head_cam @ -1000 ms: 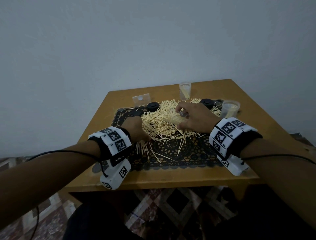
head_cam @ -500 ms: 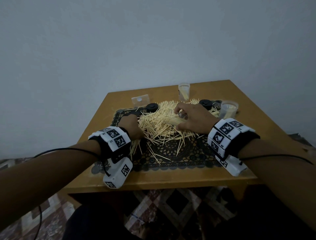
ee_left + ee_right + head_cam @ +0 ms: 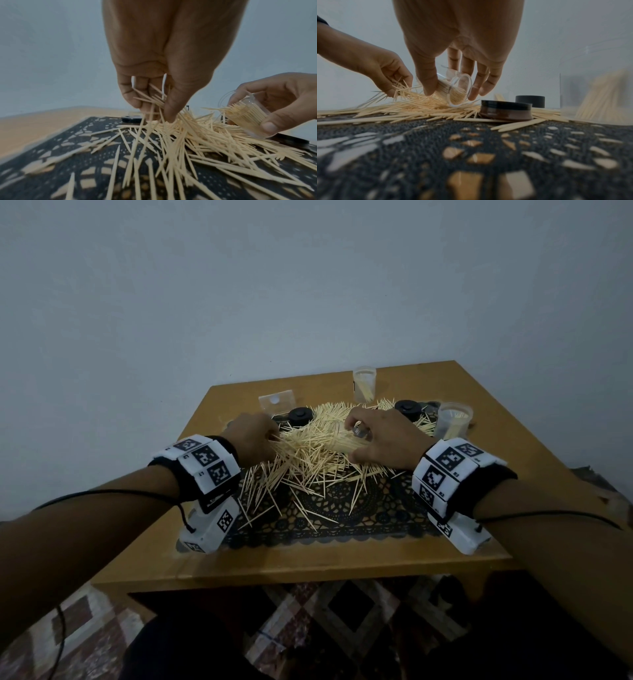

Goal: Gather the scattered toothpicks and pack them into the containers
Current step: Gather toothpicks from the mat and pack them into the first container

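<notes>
A heap of pale wooden toothpicks (image 3: 308, 453) lies scattered on a black lace mat (image 3: 342, 508). My right hand (image 3: 383, 440) holds a clear plastic container (image 3: 247, 115) tilted on its side over the heap, packed with toothpicks, its round base (image 3: 458, 92) facing the right wrist camera. My left hand (image 3: 253, 436) pinches a loose bunch of toothpicks (image 3: 154, 98) between thumb and curled fingers at the heap's left edge, a short way left of the container.
Two more clear containers holding toothpicks stand at the back (image 3: 363, 383) and back right (image 3: 454, 421). Black lids (image 3: 300, 416) (image 3: 505, 110) (image 3: 529, 100) lie by the heap. A clear flat box (image 3: 277, 402) sits at the back left. The wooden table's (image 3: 308, 559) front edge is near.
My left hand has moved forward and up along the heap's left side, taking a bunch of toothpicks. The right hand still holds the tilted container in about the same place.
</notes>
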